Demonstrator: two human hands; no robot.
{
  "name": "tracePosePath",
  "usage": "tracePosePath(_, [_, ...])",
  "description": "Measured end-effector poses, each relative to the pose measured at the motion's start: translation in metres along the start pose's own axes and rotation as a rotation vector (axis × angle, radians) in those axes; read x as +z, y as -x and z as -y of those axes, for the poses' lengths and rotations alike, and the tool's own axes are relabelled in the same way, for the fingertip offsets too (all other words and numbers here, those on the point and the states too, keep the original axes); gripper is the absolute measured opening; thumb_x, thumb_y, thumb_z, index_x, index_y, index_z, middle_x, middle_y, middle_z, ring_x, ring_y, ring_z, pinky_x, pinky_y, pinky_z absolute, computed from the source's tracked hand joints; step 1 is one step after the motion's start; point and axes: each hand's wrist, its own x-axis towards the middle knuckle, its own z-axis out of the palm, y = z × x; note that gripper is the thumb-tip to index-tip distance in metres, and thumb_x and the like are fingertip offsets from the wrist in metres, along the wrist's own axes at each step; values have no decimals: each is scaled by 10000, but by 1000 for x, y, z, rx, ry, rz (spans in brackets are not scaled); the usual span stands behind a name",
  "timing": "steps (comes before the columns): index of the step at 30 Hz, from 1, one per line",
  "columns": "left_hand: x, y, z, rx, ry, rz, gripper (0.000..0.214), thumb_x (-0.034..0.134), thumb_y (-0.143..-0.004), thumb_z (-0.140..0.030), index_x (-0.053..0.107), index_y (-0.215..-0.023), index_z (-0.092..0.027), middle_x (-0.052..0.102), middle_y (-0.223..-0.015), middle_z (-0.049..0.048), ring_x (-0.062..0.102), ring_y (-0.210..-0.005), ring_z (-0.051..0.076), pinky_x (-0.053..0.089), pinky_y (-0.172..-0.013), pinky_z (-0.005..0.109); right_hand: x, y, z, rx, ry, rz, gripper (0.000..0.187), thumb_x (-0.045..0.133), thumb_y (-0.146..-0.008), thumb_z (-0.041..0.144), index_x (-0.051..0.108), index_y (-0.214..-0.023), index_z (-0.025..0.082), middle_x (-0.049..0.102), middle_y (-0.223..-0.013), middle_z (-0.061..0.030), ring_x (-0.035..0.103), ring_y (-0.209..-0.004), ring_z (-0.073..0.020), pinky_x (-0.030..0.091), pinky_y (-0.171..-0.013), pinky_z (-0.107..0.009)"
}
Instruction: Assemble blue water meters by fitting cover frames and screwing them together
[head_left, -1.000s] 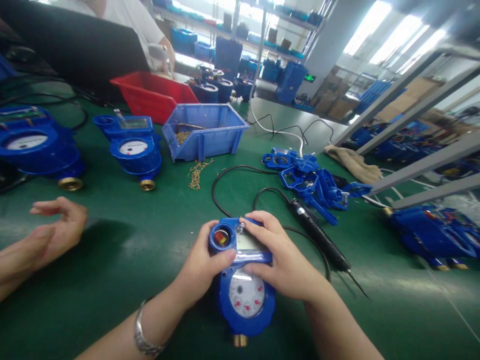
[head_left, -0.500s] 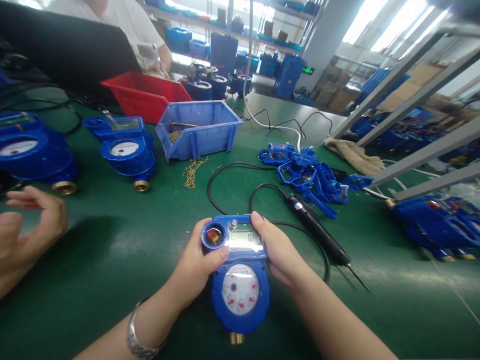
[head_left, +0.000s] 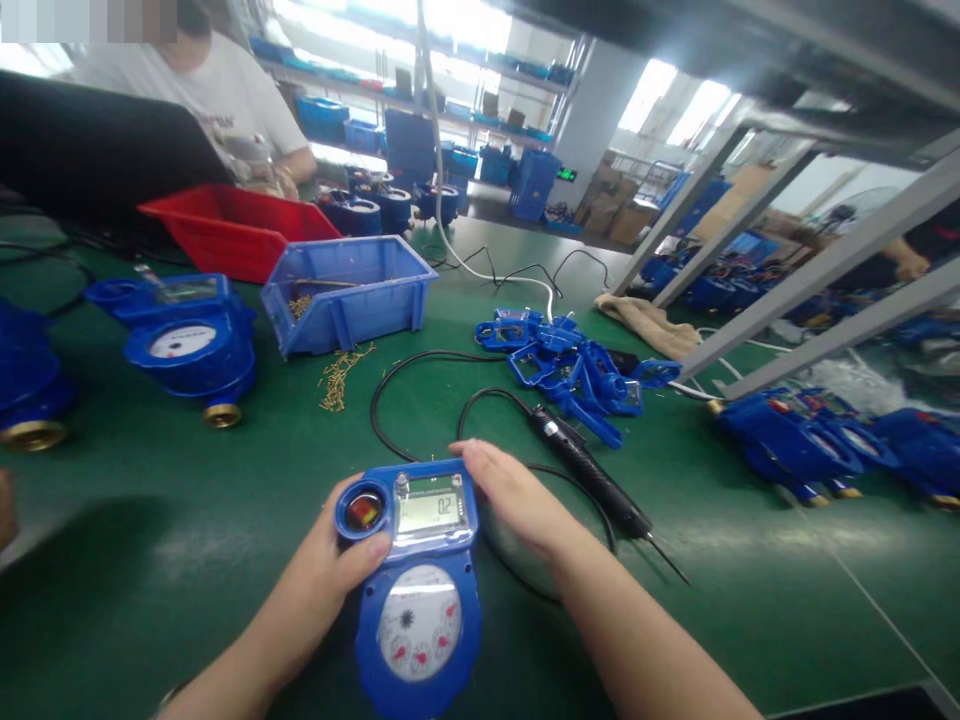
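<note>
A blue water meter with a round dial of small red pointers and an LCD reading 0.2 is in front of me, tilted so that its face looks up at me. My left hand grips its upper left side, the thumb lying just below the round port. Against the upper right edge of the display housing rests my right hand, its fingertips at the corner and partly hidden. To the right lies a black electric screwdriver with its cord looping behind the meter.
Loose brass screws lie before a blue bin; a red bin stands behind. Other meters stand left and right. Blue plastic frames are piled near a metal rack. A person sits across the table.
The view has swung to the right, so things on the table appear further left. The meter is still between my hands. Another person's hand at the left has mostly left the view.
</note>
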Motion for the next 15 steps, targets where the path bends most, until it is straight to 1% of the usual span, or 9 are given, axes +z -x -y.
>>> tracePosePath(2, [-1, 1, -2, -31, 12, 11, 691, 742, -612, -450, 515, -1194, -153, 636, -1137, 147, 546, -1121, 370, 357, -1005, 504, -39, -25, 6, -50, 204, -154, 515, 535, -797, 525, 553, -1157, 158, 623, -1104, -117, 616, -953, -231, 462, -876, -405])
tracePosePath(3, [-1, 1, -2, -37, 21, 11, 692, 744, -610, -451, 516, -1194, -159, 634, -1146, 150, 538, -1135, 375, 347, -1014, 511, -61, -40, 9, -68, 311, -259, 588, 584, -783, 464, 463, -1267, 153, 534, -1255, -148, 552, -1092, -256, 402, -963, -431])
tracePosePath(5, [0, 0, 0, -33, 45, -6, 696, 747, -603, -453, 512, -1195, -174, 618, -1184, 152, 504, -1179, 380, 321, -1038, 520, -103, -75, 13, -82, 516, -443, 800, 671, -732, 314, 267, -1403, 152, 253, -1476, -180, 282, -1339, -292, 228, -1091, -468])
tracePosePath(6, [0, -1, 3, -21, 64, -12, 695, 747, -596, -457, 512, -1190, -181, 608, -1205, 152, 486, -1199, 382, 310, -1048, 521, -120, -93, 14, -75, 609, -498, 869, 700, -701, 261, 226, -1424, 168, 168, -1510, -169, 161, -1386, -304, 156, -1113, -495])
tracePosePath(8, [1, -3, 9, 16, 108, -8, 691, 744, -581, -476, 520, -1171, -196, 596, -1229, 149, 455, -1229, 386, 308, -1057, 515, -147, -127, 12, -30, 771, -555, 934, 754, -637, 213, 248, -1422, 225, 120, -1530, -138, 66, -1398, -350, 101, -1093, -590])
tracePosePath(11, [1, -7, 19, 69, 165, -8, 705, 747, -555, -505, 519, -1155, -214, 600, -1222, 144, 438, -1242, 390, 334, -1044, 499, -166, -164, 7, 30, 945, -565, 891, 801, -595, 207, 364, -1368, 279, 177, -1525, -95, 90, -1384, -398, 177, -1048, -645])
tracePosePath(13, [2, -7, 23, 78, 201, -12, 729, 752, -551, -519, 497, -1163, -216, 610, -1199, 143, 465, -1219, 382, 344, -1033, 489, -170, -180, 5, 31, 1019, -566, 704, 751, -685, 243, 438, -1315, 254, 263, -1489, -90, 203, -1357, -382, 261, -1028, -622])
tracePosePath(14, [2, -7, 24, 82, 225, 1, 749, 755, -551, -528, 481, -1173, -213, 616, -1183, 143, 484, -1200, 377, 347, -1027, 486, -172, -186, 5, 18, 1047, -572, 546, 674, -775, 268, 475, -1280, 214, 330, -1447, -100, 299, -1318, -350, 303, -1015, -601])
tracePosePath(15, [2, -7, 24, 95, 248, 25, 778, 758, -547, -543, 462, -1185, -210, 622, -1164, 147, 502, -1180, 374, 346, -1020, 489, -174, -191, 5, -14, 1071, -578, 452, 633, -813, 283, 508, -1238, 192, 405, -1388, -104, 390, -1263, -318, 349, -995, -571])
